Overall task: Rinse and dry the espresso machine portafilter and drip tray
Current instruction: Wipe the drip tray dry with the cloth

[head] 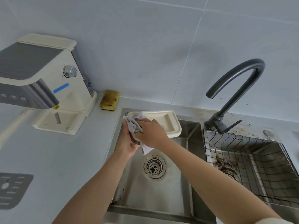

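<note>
Over the left basin of the steel sink [186,183], my left hand [127,143] holds a small dark metal part, likely the portafilter [135,141], almost wholly wrapped in a grey-white cloth [133,122]. My right hand [150,132] grips the cloth and presses it around that part. The cream drip tray [171,121] leans on the basin's back edge, just behind my hands. The cream espresso machine [48,81] stands on the counter at the left.
A yellow sponge [110,100] lies against the wall beside the machine. The dark gooseneck faucet [234,88] rises between the basins. A wire rack [252,167] sits in the right basin. A grey slotted grate [11,189] lies on the counter at the lower left.
</note>
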Available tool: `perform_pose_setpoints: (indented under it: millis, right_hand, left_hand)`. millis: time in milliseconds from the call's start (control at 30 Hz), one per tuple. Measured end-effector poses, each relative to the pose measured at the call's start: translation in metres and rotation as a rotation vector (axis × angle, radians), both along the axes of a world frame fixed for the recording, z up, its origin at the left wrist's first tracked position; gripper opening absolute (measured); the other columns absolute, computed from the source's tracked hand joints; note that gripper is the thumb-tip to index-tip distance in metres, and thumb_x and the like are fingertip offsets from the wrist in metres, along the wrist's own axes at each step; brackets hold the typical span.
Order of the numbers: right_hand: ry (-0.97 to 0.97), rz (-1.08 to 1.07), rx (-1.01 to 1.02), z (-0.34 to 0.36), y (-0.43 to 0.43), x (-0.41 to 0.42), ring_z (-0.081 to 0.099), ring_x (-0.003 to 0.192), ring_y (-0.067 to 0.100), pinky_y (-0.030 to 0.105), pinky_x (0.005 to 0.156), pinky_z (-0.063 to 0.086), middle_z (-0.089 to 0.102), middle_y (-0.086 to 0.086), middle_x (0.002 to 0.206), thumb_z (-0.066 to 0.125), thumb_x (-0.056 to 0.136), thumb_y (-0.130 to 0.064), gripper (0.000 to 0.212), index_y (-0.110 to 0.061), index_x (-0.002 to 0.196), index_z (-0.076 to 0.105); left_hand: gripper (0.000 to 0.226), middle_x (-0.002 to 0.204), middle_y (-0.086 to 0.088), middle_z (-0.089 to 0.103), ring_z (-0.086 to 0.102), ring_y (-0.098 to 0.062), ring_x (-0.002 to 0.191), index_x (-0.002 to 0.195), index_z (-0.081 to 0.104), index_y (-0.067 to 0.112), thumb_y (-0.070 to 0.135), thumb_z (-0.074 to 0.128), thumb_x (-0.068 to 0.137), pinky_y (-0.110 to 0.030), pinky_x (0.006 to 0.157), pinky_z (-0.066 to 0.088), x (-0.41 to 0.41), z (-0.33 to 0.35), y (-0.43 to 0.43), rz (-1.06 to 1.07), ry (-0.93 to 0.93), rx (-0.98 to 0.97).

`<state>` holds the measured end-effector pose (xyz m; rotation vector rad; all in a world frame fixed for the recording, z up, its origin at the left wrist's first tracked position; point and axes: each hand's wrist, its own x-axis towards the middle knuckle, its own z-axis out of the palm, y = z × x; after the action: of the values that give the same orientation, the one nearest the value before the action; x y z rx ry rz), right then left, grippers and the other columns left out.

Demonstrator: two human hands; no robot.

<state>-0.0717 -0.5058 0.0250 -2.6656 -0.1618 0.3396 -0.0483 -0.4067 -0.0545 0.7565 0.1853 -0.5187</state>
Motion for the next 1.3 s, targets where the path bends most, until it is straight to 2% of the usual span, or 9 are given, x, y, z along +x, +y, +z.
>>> perform_pose_setpoints:
  millis: [167,267,367,467,500,567,700,1000,1300]
  right_hand:
    - [0.061,0.083,-0.041,0.005,-0.008,-0.007,0.051,0.102,0.028,0.028,0.085,0.036,0.057,0.005,0.113,0.042,0.088,-0.021,0.029,-0.015,0.111,0.059]
    - [0.083,0.118,-0.029,0.010,-0.013,-0.012,0.051,0.100,0.027,0.026,0.081,0.032,0.058,0.007,0.112,0.041,0.090,-0.021,0.030,-0.013,0.111,0.061]
    - [0.075,0.142,-0.024,0.011,-0.019,-0.014,0.048,0.089,0.022,0.023,0.075,0.026,0.060,0.009,0.104,0.039,0.091,-0.021,0.029,-0.010,0.105,0.063]
    - [0.098,0.176,-0.034,0.006,-0.025,-0.015,0.045,0.083,0.019,0.025,0.079,0.030,0.062,0.009,0.099,0.042,0.088,-0.016,0.024,-0.012,0.102,0.062]
    - [0.104,0.187,-0.036,0.003,-0.028,-0.015,0.047,0.086,0.020,0.027,0.085,0.034,0.063,0.007,0.100,0.043,0.087,-0.015,0.026,-0.016,0.104,0.062]
    - [0.110,0.203,-0.054,-0.003,-0.034,-0.014,0.051,0.094,0.022,0.031,0.094,0.036,0.064,0.003,0.102,0.044,0.085,-0.016,0.031,-0.024,0.110,0.061]
    - [0.115,0.184,-0.106,-0.006,-0.049,-0.016,0.048,0.102,0.024,0.037,0.094,0.041,0.063,-0.002,0.111,0.043,0.087,-0.019,0.034,-0.029,0.115,0.059]
    - [0.118,0.137,-0.203,-0.015,-0.088,-0.019,0.043,0.111,0.023,0.032,0.087,0.039,0.060,-0.007,0.119,0.045,0.092,-0.021,0.031,-0.025,0.119,0.058]
    - [0.038,0.185,-0.378,-0.016,-0.113,-0.016,0.039,0.115,0.019,0.028,0.088,0.030,0.053,-0.016,0.128,0.041,0.094,-0.026,0.031,-0.029,0.123,0.054]
  left_hand:
    - [0.082,0.088,-0.005,0.073,0.070,-0.018,0.081,0.078,0.074,0.016,0.070,0.013,0.084,-0.032,0.066,0.057,0.002,0.004,-0.001,-0.024,-0.021,-0.004]
    - [0.064,0.069,-0.006,0.072,0.071,-0.017,0.069,0.056,0.071,0.008,0.067,0.047,0.064,-0.029,0.055,0.056,0.003,0.008,0.001,-0.054,-0.014,0.017]
    - [0.038,0.059,-0.004,0.071,0.066,-0.020,0.074,0.071,0.067,0.006,0.044,0.066,0.072,-0.032,0.077,0.056,0.001,0.006,0.000,-0.071,0.057,0.070]
    - [0.049,0.077,-0.005,0.075,0.072,-0.017,0.075,0.071,0.077,0.009,0.035,0.091,0.032,-0.026,0.070,0.059,0.002,0.006,0.005,-0.118,0.067,0.023]
    - [0.048,0.080,-0.006,0.075,0.073,-0.016,0.075,0.069,0.078,0.009,0.033,0.091,0.029,-0.025,0.065,0.059,0.002,0.005,0.007,-0.148,0.070,0.020]
    - [0.025,0.079,-0.007,0.075,0.073,-0.017,0.071,0.066,0.077,0.009,0.030,0.078,0.054,-0.027,0.070,0.057,0.003,0.003,0.010,-0.120,0.128,0.055]
    - [0.019,0.070,-0.002,0.074,0.067,-0.020,0.077,0.091,0.063,0.013,0.020,0.045,0.093,-0.033,0.075,0.051,0.002,0.007,0.015,0.057,0.129,0.157]
    - [0.010,0.085,-0.002,0.066,0.063,-0.017,0.079,0.095,0.057,0.019,0.022,0.048,0.093,-0.025,0.047,0.056,-0.003,0.007,0.026,0.138,0.146,0.291]
    - [0.017,0.096,-0.004,0.065,0.063,-0.020,0.089,0.106,0.055,0.018,0.022,0.051,0.091,-0.035,0.069,0.052,-0.005,0.003,0.034,0.121,0.157,0.319]
